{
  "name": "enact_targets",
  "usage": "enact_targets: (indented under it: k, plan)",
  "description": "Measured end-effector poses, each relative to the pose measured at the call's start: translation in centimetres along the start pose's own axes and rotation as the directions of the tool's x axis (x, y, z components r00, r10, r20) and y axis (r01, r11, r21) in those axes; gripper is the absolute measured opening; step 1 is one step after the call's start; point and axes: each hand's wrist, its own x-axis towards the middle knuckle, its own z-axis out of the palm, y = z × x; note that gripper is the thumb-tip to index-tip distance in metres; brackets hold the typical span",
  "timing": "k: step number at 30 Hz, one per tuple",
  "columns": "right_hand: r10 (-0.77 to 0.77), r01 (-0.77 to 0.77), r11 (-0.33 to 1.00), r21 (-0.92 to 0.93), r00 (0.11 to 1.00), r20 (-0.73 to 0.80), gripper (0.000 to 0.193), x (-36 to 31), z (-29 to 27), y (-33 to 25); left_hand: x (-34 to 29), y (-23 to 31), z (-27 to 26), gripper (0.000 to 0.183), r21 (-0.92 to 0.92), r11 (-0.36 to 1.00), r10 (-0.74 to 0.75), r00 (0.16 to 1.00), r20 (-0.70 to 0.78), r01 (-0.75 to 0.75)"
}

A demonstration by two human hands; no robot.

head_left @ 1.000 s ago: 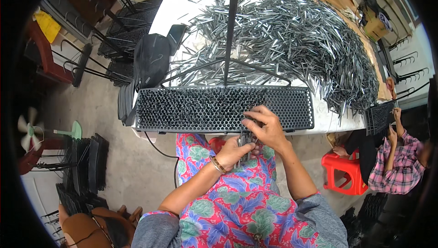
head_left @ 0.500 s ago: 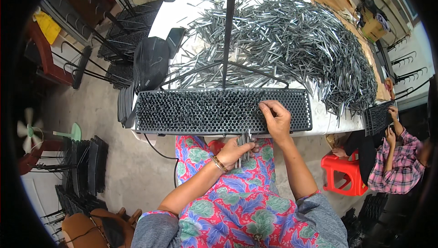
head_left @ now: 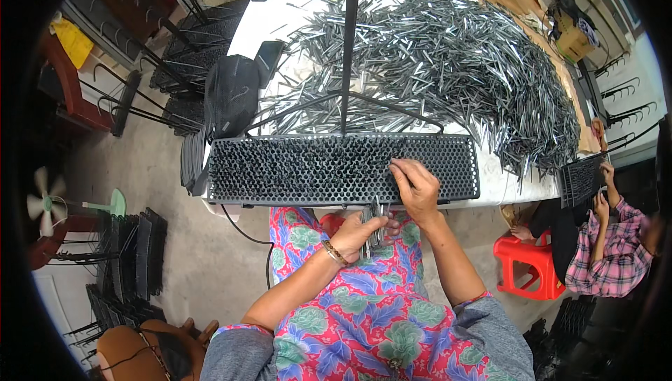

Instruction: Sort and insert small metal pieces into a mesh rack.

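Our left hand (head_left: 352, 234) is clutching grey strips (head_left: 375, 232); our right hand (head_left: 418, 188) is pinching, hold unclear, over a perforated black panel (head_left: 294, 171).

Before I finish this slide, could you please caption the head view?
Left hand gripping a bundle of thin strips, right hand at a perforated black panel.

Red stool (head_left: 516, 252), white-bladed fan (head_left: 47, 204)

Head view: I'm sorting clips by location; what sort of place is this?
Probably a workshop: dark strips heaped on a white table, a perforated black panel, and a co-worker handling another panel.
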Motion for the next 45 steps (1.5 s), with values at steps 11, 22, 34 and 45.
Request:
enact_targets:
  k: [11,22,34,45]
  plan:
    - [0.188,-0.198,0.980,0.018,0.949,0.252,0.016,-0.2,-1.8,-2.1,-0.4,0.4,0.1,0.024,0.018,0.996,0.085,0.995,0.047,-0.086]
    - [0.394,-0.409,0.893,0.188,0.912,0.114,0.015,0.6,-2.6,-1.3,0.0,0.3,0.6,0.021,0.006,0.997,0.070,0.997,0.021,-0.070]
    - [-0.005,0.017,0.990,-0.139,0.996,0.087,0.015,-0.4,-0.2,0.3,-0.2,0.2,-0.1,0.024,0.036,0.997,0.069,0.997,0.015,-0.070]
    - [0.418,-0.711,0.666,0.224,0.604,0.678,0.018,-0.1,-2.7,-2.3,-1.0,0.8,0.7,0.019,0.294,0.931,0.180,0.972,0.149,-0.217]
